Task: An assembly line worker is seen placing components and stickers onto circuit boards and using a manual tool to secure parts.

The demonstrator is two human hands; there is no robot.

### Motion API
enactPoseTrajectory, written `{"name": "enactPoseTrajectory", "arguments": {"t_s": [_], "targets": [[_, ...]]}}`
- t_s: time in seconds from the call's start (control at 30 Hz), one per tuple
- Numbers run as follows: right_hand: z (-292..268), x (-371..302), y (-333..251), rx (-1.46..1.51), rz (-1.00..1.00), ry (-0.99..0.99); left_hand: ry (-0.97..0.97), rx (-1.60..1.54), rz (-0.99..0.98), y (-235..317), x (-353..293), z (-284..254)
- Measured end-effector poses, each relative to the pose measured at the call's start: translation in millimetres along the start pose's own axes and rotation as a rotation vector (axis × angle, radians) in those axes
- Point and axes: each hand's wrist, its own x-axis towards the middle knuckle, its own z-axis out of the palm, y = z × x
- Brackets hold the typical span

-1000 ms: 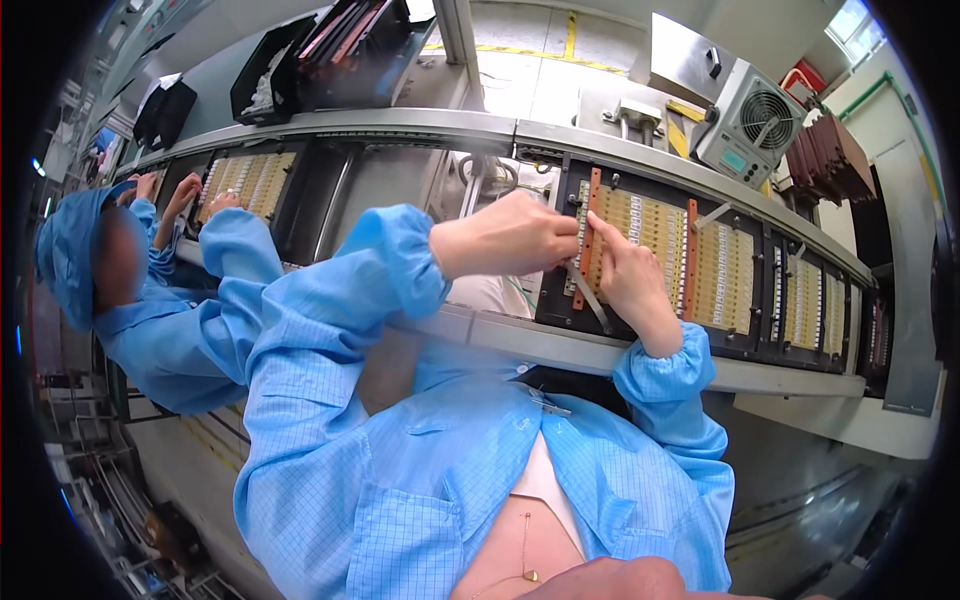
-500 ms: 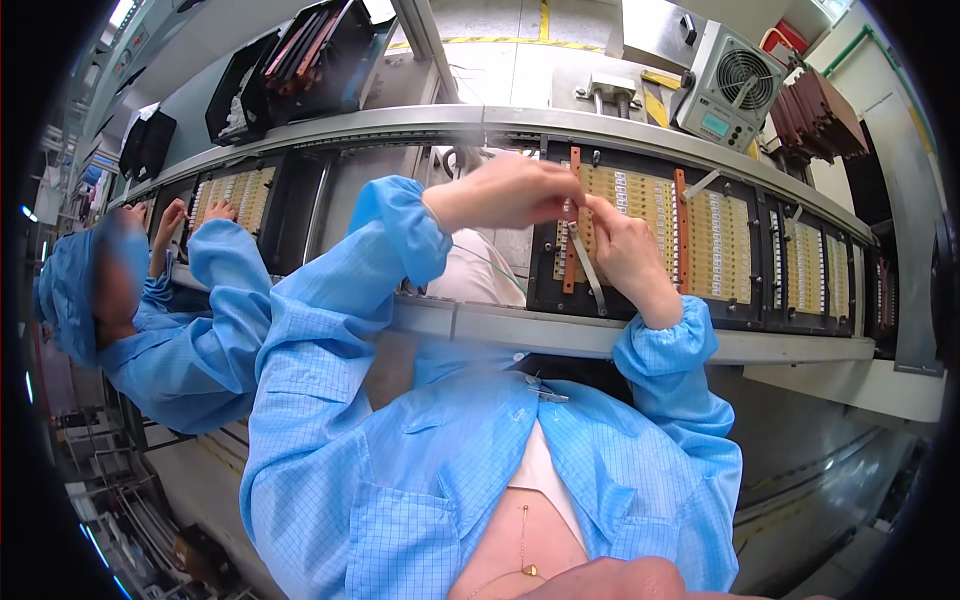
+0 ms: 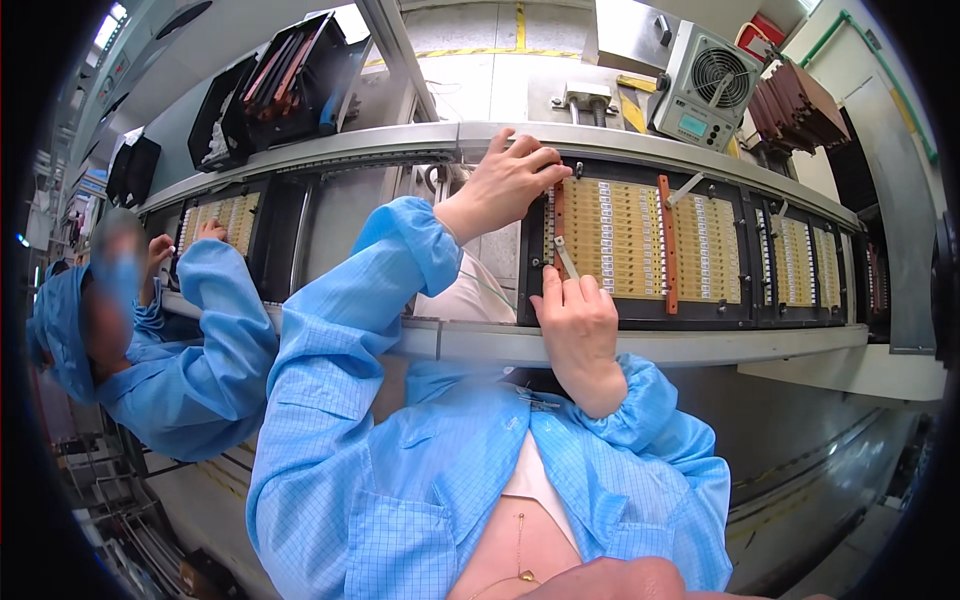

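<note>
At the left end of a black-framed fixture [image 3: 745, 318] lies an upright brown bar [image 3: 559, 212], beside rows of yellowish boards with small white parts [image 3: 630, 235]. My left hand [image 3: 503, 188] reaches over the bar's far end; its fingers are spread and the fingertips touch there. At the near end, my right hand [image 3: 580, 325] has its fingers stretched forward, the index fingertip at the bar's foot. A pale flat lever [image 3: 566, 258] slants from the bar down to the right fingers, which hide its lower end. Neither hand visibly grasps anything.
A second brown bar [image 3: 668, 245] with a pale lever [image 3: 686, 189] crosses the fixture. Beyond the rail [image 3: 640, 148] stand a grey fan unit [image 3: 705, 85] and stacked brown plates [image 3: 797, 105]. On the left, a co-worker in blue [image 3: 190, 355] handles a similar fixture. Black bins [image 3: 285, 85] stand behind.
My hands were together over the bar's upper part. They have parted: the left went to the far end, the right came back to the near end. The view has shifted slightly.
</note>
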Motion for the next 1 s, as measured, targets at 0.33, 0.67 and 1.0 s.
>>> {"name": "enactPoseTrajectory", "arguments": {"t_s": [0.33,0.67,1.0], "targets": [[11,38,-83,0.028,0.037,0.164,0.058,0.051,0.023,-51,-51,-45],[-15,58,-191,0.037,0.048,0.048,0.062,-0.121,-0.042,-95,-140,-109],[-132,62,-313,0.806,-0.218,0.663,-0.076,-1.281,-0.739,-132,-341,-217]]}}
